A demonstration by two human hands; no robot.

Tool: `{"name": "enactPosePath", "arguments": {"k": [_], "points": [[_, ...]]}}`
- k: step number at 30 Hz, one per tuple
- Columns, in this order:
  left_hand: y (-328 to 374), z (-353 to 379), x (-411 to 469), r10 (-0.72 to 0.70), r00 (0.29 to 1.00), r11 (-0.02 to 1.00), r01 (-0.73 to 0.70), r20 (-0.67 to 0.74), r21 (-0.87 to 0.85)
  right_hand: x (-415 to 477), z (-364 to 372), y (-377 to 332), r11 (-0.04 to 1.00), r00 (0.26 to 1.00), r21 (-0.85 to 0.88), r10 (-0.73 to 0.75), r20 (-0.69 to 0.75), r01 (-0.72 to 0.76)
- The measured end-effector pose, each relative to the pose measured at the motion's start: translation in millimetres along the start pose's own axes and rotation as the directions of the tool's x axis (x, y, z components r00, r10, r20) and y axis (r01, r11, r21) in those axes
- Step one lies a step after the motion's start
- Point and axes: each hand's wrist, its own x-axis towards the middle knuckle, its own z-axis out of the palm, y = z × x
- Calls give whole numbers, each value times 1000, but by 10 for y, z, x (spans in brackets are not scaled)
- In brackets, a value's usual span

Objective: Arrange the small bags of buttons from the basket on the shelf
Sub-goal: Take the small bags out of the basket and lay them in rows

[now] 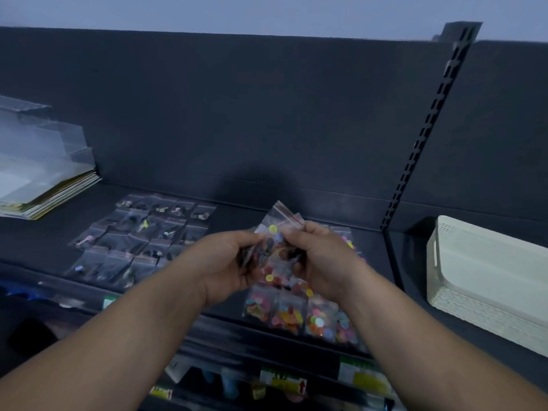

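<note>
**Sorting by Colour, One at a Time**

The person holds a bunch of small clear plastic bags [277, 264] full of bright round buttons in the air, just above the dark flat shelf [237, 213]. Both hands are on it. I think the bunch is held up close so that one bag can be picked off the top and the others do not slip away.

The left hand [225, 262] holds the bunch from the side and from under. Its fingers [250, 236] are curled round the bags, not spread. The right hand [321, 259] is at the top of the bunch. Its fingers [295, 232] are pressed close together and pinch the top edge of one bag, the one with a thin red line at its mouth. I think this bag is being pulled free to be laid down next.

Under the hands, near the front edge of the shelf, a row of clear bags of bright buttons [296, 314] lies flat, side by side and touching. More lie behind, partly hidden by the hands. To the left, well apart, a patch of clear bags of dark buttons [142, 235] lies in neat rows. Like goes with like, so each kind is easy to find.

The white plastic basket [489, 268] sits on the shelf part to the right, past the dark upright post [427, 129]. I cannot tell if any bags are left in it.
</note>
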Motion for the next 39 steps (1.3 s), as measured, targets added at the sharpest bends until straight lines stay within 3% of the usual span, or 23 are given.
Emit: {"name": "enactPosePath", "arguments": {"k": [4,9,14,18,33,39], "points": [[81,74,315,25,998,998,-22,-53,53,341,-416,-193,990,991,-143,-21,-135,1],[101,36,617,11,994,998,-4,-113,61,691,-987,-349,952,956,-277,48,-290,-132],[127,-2,823,-4,992,997,13,-125,73,946,-1252,-347,845,930,-438,168,-327,-307],[174,-33,965,-9,996,996,17,-93,88,1151,-1286,-320,785,921,-511,188,-340,-349],[361,-169,1415,-53,997,981,62,-55,185,1491,-1255,-135,671,894,-613,181,-410,-417],[419,-107,1494,-63,998,979,65,-20,193,1367,-1339,-304,763,864,-493,164,-477,-417]]}}
